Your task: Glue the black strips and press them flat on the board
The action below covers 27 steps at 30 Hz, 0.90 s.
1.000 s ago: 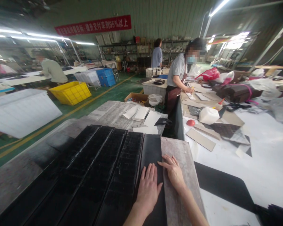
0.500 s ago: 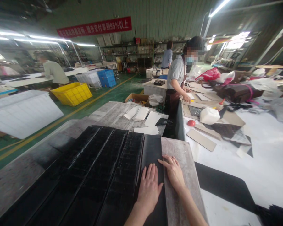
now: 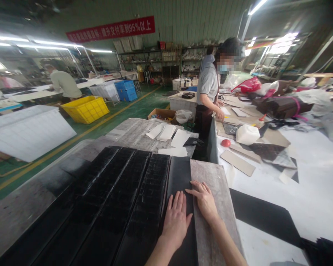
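A smooth black strip (image 3: 180, 171) of sheet material lies lengthwise near the right side of the grey, stained table (image 3: 211, 181). My left hand (image 3: 176, 218) rests flat on it, palm down, with the fingers stretched forward. Along the strip's right edge lies my right hand (image 3: 204, 199), its index finger pointing left onto the edge and the other fingers extended. Neither hand grasps anything. To the left, several glossy black panels (image 3: 144, 188) lie side by side, parallel to the strip, with narrow gaps between them.
White card pieces (image 3: 168, 133) lie at the table's far end. On the right, a white-topped table (image 3: 316, 166) carries a black sheet (image 3: 263, 214), a grey board (image 3: 238, 162), a white container (image 3: 247, 134) and a red round object (image 3: 225, 143). A co-worker (image 3: 209, 85) stands there.
My hands stay in nearly the same place on the black strip. The view has shifted very slightly. In the background, the farther person has moved right, partly behind the standing co-worker.
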Tool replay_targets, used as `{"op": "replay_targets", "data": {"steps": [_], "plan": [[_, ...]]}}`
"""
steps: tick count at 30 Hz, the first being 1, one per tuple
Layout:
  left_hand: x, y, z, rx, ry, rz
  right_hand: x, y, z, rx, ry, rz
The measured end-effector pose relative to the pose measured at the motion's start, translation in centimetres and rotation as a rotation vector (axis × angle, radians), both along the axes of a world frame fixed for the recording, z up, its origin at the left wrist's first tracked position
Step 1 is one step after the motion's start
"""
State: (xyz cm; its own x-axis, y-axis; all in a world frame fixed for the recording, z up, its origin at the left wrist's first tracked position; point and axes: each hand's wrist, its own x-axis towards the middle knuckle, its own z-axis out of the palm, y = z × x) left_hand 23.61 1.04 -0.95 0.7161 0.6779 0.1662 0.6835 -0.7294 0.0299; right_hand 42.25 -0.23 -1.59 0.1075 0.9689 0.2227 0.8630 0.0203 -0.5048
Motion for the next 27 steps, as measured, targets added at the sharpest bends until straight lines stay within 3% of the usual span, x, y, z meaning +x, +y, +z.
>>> {"op": "replay_targets", "data": {"steps": [18, 27], "plan": [[-0.6, -1.1, 0.4, 0.009, -0.01, -0.007, 0.0, 0.1, 0.0, 0.013, 0.008, -0.002], [-0.3, -1.8, -0.7, -0.016, -0.131, 0.068, 0.1, 0.1, -0.1, 0.037, 0.052, -0.003]]}}
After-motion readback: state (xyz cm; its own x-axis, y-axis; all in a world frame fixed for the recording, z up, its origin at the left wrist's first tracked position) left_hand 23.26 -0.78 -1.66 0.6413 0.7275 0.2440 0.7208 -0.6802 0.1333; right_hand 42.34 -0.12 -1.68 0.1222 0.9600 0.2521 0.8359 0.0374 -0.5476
